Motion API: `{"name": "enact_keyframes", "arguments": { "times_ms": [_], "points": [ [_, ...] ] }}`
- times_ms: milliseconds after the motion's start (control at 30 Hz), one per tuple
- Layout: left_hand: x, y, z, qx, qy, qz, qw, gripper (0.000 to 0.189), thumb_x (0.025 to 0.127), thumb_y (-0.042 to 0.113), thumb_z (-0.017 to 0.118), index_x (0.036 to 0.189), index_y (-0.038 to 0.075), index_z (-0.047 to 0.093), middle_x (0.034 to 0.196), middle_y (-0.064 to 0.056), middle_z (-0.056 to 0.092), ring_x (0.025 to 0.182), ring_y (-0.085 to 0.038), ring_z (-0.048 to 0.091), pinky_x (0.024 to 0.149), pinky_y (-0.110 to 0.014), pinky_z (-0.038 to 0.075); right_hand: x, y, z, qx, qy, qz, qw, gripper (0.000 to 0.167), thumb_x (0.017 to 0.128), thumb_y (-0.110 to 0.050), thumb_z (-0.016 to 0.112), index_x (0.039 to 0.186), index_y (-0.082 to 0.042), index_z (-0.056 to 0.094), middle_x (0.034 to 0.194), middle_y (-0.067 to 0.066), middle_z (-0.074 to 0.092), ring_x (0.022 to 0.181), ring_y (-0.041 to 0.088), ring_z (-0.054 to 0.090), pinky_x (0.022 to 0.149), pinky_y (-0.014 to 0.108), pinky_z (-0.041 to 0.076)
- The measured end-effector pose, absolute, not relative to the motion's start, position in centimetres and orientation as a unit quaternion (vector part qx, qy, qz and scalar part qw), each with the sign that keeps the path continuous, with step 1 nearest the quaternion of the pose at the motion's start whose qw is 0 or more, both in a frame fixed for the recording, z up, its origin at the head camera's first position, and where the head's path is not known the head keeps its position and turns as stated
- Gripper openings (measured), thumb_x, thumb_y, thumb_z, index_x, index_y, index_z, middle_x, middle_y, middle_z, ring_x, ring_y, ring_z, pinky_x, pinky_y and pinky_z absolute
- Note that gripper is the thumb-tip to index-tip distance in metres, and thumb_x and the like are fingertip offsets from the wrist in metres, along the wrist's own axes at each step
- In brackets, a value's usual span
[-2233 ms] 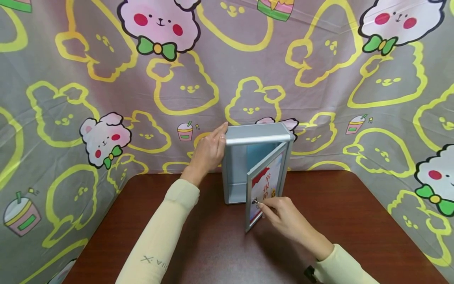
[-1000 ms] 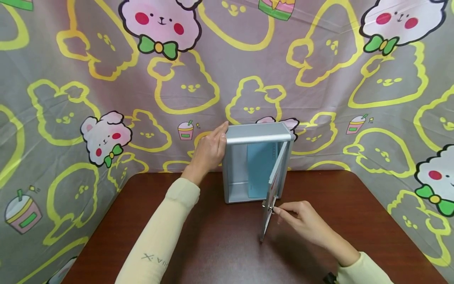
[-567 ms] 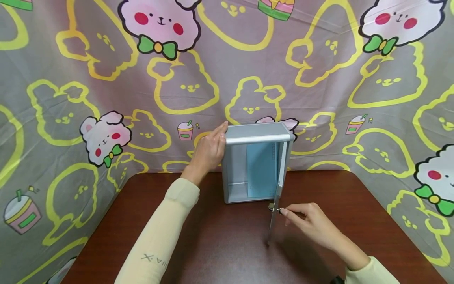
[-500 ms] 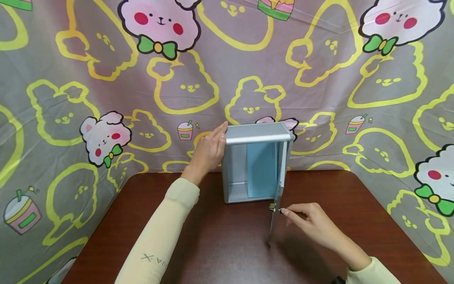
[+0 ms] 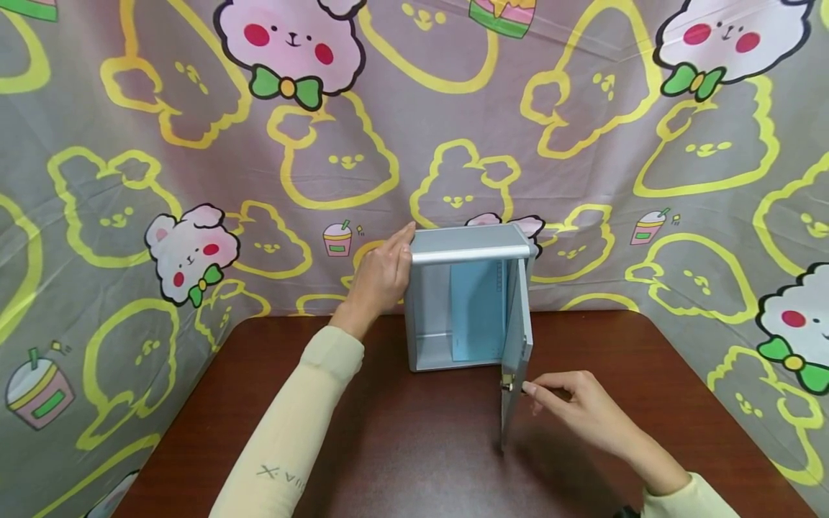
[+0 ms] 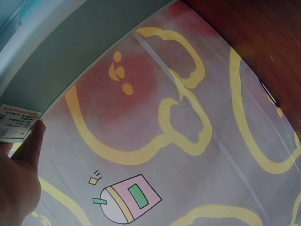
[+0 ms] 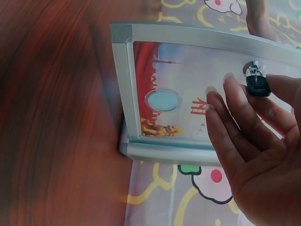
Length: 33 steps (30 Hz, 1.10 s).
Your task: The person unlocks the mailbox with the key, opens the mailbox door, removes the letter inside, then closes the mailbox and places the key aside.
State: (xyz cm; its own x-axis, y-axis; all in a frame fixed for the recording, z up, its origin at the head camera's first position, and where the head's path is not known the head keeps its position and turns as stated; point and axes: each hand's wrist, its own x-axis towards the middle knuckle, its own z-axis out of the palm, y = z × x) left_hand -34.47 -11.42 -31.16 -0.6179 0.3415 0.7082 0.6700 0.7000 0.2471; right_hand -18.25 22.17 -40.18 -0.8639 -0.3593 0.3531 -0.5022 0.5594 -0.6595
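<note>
Plainly ajar, the silver-framed door (image 5: 517, 324) stands swung outward at the right of the grey box (image 5: 473, 237), with a black-headed key (image 7: 258, 86) in its lock (image 7: 254, 65), pinched between thumb and finger of the right hand (image 5: 583, 410). Upright toward the back of the brown table (image 5: 388, 446), the box holds a flat blue piece (image 5: 478, 309), and the left hand (image 5: 381, 277) rests with straight fingers on its upper left side. Behind hangs cloth (image 5: 557, 43) printed with yellow outlines.

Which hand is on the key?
The right hand: thumb and finger pinch the black-headed key at the open door. The left hand touches the cabinet instead.
</note>
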Motion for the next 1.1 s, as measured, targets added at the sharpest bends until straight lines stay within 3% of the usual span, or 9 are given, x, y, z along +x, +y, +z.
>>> {"name": "enact_keyframes", "arguments": {
  "times_ms": [300, 900, 1100],
  "points": [
    [-34.5, -11.4, -31.1, -0.293, -0.861, -0.252, 0.330, 0.057, 0.109, 0.031, 0.023, 0.152, 0.003, 0.048, 0.156, -0.007, 0.050, 0.136, -0.029, 0.053, 0.114, -0.041, 0.043, -18.5, 23.8, -40.3, 0.251, -0.870, 0.421, 0.050, 0.024, 0.104, -0.021, 0.061, 0.087, -0.020, 0.077, 0.076, -0.008, 0.073, 0.076, 0.012, 0.069, 0.067, 0.026, 0.054],
    [-34.4, -11.4, -31.2, -0.291, -0.864, -0.253, 0.325, 0.057, 0.109, 0.031, 0.024, 0.152, 0.003, 0.048, 0.156, -0.005, 0.049, 0.137, -0.028, 0.053, 0.114, -0.041, 0.042, -18.7, 25.6, -40.4, 0.243, -0.865, 0.439, 0.011, 0.024, 0.105, -0.017, 0.059, 0.087, -0.021, 0.075, 0.082, -0.005, 0.074, 0.080, 0.015, 0.068, 0.069, 0.027, 0.053],
    [-34.4, -11.4, -31.1, -0.293, -0.863, -0.254, 0.324, 0.057, 0.109, 0.031, 0.024, 0.152, 0.003, 0.047, 0.156, -0.007, 0.049, 0.138, -0.028, 0.052, 0.115, -0.041, 0.042, -18.8, 26.5, -40.6, 0.245, -0.858, 0.451, 0.004, 0.022, 0.105, -0.014, 0.057, 0.096, -0.018, 0.076, 0.083, 0.001, 0.075, 0.081, 0.018, 0.070, 0.071, 0.029, 0.055]
  ]
}}
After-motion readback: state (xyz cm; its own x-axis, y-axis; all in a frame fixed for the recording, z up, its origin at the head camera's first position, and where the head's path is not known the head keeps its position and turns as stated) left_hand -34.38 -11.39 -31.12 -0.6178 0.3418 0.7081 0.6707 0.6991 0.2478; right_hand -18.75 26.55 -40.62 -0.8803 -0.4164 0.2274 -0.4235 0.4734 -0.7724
